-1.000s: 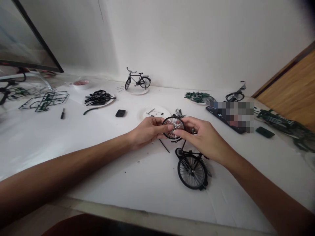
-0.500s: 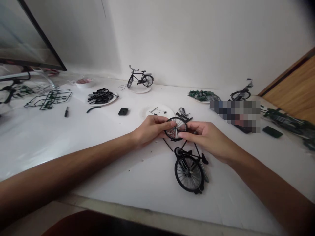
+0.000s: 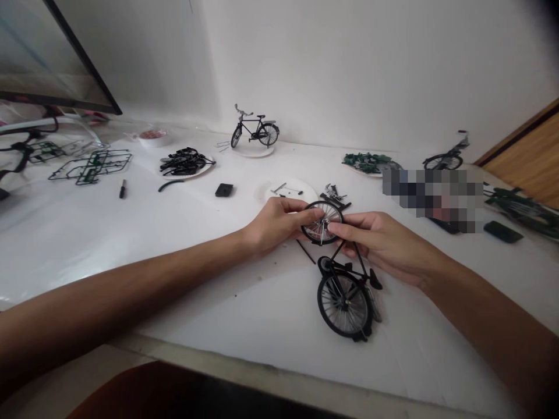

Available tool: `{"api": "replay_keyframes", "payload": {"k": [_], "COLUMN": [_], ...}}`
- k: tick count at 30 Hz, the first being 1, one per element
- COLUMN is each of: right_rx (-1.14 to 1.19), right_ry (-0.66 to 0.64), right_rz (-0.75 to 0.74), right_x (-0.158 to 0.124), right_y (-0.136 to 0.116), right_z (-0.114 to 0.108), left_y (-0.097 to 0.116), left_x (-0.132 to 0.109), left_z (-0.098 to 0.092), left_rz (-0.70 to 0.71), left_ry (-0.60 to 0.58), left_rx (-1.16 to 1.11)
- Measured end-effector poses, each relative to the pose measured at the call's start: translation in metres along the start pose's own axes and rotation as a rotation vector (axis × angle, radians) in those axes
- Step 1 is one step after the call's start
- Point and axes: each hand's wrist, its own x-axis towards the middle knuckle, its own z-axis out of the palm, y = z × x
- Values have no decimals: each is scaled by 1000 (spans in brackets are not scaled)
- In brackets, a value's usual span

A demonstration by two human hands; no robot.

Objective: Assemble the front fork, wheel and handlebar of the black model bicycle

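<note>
A small black model bicycle [image 3: 345, 291] lies on its side on the white table [image 3: 218, 291], its rear wheel toward me. Its front wheel [image 3: 322, 221], black with silver spokes, is raised between my two hands. My left hand [image 3: 279, 224] pinches the wheel's left rim with thumb and fingers. My right hand [image 3: 379, 241] grips the wheel's right side at the hub, with fingers closed by the frame's front end. A thin black rod [image 3: 305, 251] lies on the table just below the wheel.
A paper plate [image 3: 292, 191] with small metal parts sits behind my hands. Farther back stand a finished black bicycle [image 3: 255, 129], a plate of black parts [image 3: 186, 162] and a plate of green parts [image 3: 367, 163]. Green sprues [image 3: 91, 166], a screwdriver [image 3: 123, 188] and a monitor [image 3: 52, 64] are at the left.
The view has shifted, so everything sits slightly further right and up. Both hands keep their hold on the front wheel, and the bicycle has turned a little on the table.
</note>
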Motion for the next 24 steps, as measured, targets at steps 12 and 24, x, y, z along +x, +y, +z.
{"api": "replay_keyframes", "payload": {"k": [12, 24], "right_rx": [-111, -157], "right_ry": [55, 59], "right_rz": [-14, -18], "right_x": [-1, 0], "right_y": [-2, -2], "right_z": [3, 3], "left_y": [1, 2], "left_x": [0, 0], "left_z": [1, -1], "left_rz": [-9, -8], "left_ry": [3, -15], "left_rx": [18, 35]}}
